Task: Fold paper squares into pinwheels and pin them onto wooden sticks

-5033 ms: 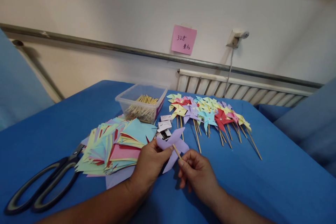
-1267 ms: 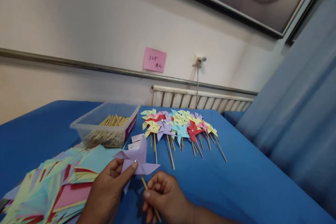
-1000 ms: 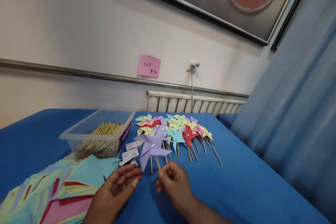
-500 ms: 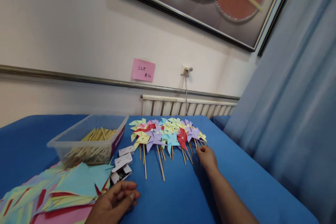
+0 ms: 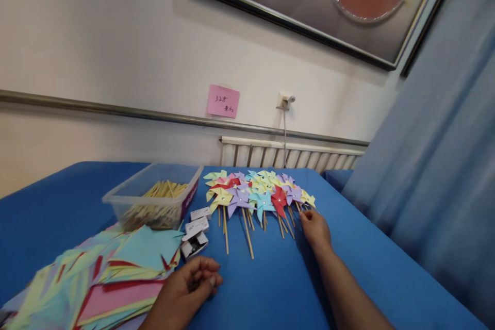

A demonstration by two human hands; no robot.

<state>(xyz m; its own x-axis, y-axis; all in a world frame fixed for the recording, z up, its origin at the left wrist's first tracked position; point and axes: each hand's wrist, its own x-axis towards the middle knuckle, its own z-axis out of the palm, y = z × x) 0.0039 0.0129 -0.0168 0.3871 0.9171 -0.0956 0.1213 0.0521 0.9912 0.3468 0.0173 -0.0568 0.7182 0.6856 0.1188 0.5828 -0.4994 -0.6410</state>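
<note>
My right hand (image 5: 315, 229) reaches to the right end of a bunch of paper pinwheels. Its thumb and fingers pinch at the wooden stick of a purple pinwheel (image 5: 294, 194), though the fingertips partly hide the grip. On the near side of the blue table (image 5: 263, 289), my left hand (image 5: 189, 286) rests with fingers curled in, and no object shows in it. Just beyond it stands a small open white box (image 5: 194, 245) with dark little pieces inside. A red pinwheel (image 5: 279, 200), a light blue pinwheel (image 5: 261, 203) and several others lie side by side, sticks toward me.
A clear plastic bin (image 5: 143, 198) of wooden sticks (image 5: 166, 191) is at the left. In front of it spreads a heap of coloured paper pieces (image 5: 127, 294). More small white boxes (image 5: 198, 226) lie beside the bin. A radiator (image 5: 266, 154) and blue curtain (image 5: 429, 165) border the table.
The view has swung slightly left, so everything sits further right in the picture. My right hand stays at the same pinwheel's stick, and my left hand stays curled near the boxes.
</note>
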